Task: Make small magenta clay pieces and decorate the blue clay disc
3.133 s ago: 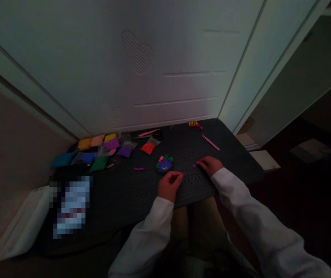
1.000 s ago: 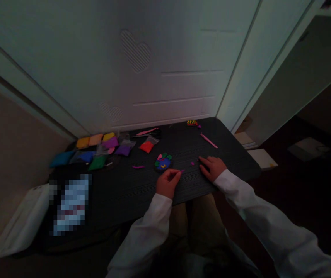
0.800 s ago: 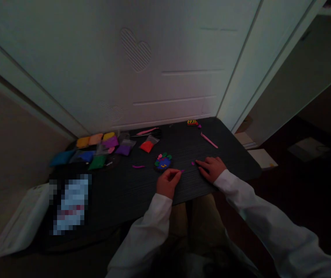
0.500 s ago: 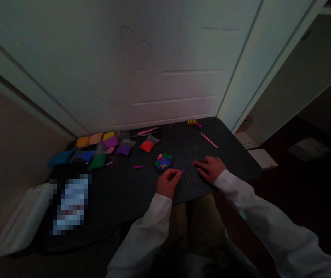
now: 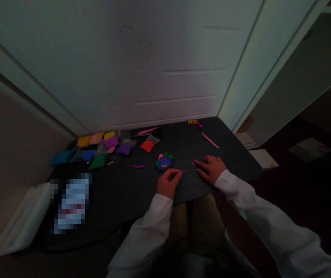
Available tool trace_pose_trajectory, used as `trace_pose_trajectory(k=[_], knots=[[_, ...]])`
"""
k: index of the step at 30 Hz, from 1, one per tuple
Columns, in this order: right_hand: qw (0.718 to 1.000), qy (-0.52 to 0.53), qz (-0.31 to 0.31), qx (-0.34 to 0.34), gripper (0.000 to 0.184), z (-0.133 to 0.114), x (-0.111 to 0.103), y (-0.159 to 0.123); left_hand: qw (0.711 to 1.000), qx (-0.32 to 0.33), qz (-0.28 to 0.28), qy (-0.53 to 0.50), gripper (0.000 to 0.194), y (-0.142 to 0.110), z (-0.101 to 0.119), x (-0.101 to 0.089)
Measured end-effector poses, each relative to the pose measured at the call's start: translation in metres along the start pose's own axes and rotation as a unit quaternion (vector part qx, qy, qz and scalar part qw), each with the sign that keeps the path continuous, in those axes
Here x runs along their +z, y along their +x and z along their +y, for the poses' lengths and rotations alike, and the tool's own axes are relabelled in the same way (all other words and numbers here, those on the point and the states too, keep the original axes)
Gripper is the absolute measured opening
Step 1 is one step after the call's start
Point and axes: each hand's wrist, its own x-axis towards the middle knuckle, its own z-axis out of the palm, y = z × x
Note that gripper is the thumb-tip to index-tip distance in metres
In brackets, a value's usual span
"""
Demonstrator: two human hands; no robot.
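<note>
Between the thumb and forefinger of my left hand (image 5: 169, 182) is a thin strip of purple clay (image 5: 183, 171), its tip sticking out to the right. My right hand (image 5: 212, 169) lies on the black table (image 5: 119, 193) with fingers apart, the forefinger at a small purple clay piece (image 5: 193, 163). Just beyond my left hand sits a round dark disc (image 5: 164, 163) covered in blue clay, with green and pink clay pieces along its far edge and small yellow ones on it. A separate purple clay strip (image 5: 139, 166) lies to the left of the disc.
Bags of coloured clay (image 5: 97, 161) crowd the table's left back, with a red clay bag (image 5: 149, 144) nearer the middle. Pink tweezers (image 5: 210, 140) lie at the right, near a red and yellow clay piece (image 5: 193, 122). A white panel (image 5: 180, 88) rises behind the table.
Hardly anything differs. The forefinger of my right hand has shifted slightly at the small purple piece; my left hand keeps its pinch, and the view has drifted a little.
</note>
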Motion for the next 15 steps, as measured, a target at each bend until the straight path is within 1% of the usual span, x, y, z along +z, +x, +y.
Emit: trace_pose_trajectory(k=[4,8,12,15], knots=[[1.0,-0.003,0.014,0.027,0.046,0.0005,0.0006,-0.0002,1.0,-0.002,0.0,-0.007,0.018,-0.0003,0.002,0.0001],[1.0,0.007,0.007,0.007,0.043,0.001,0.0002,-0.0004,1.0,-0.005,0.001,-0.007,0.018,-0.0006,0.0031,-0.0004],[1.0,0.0,0.013,0.023,0.046,0.0007,-0.0002,0.0,1.0,-0.005,0.004,-0.003,0.018,-0.0009,0.0031,-0.0005],[1.0,0.0,0.001,0.005,0.043,0.0006,-0.0001,0.0002,1.0,-0.003,0.006,0.003,0.017,-0.0005,0.0027,-0.0002]])
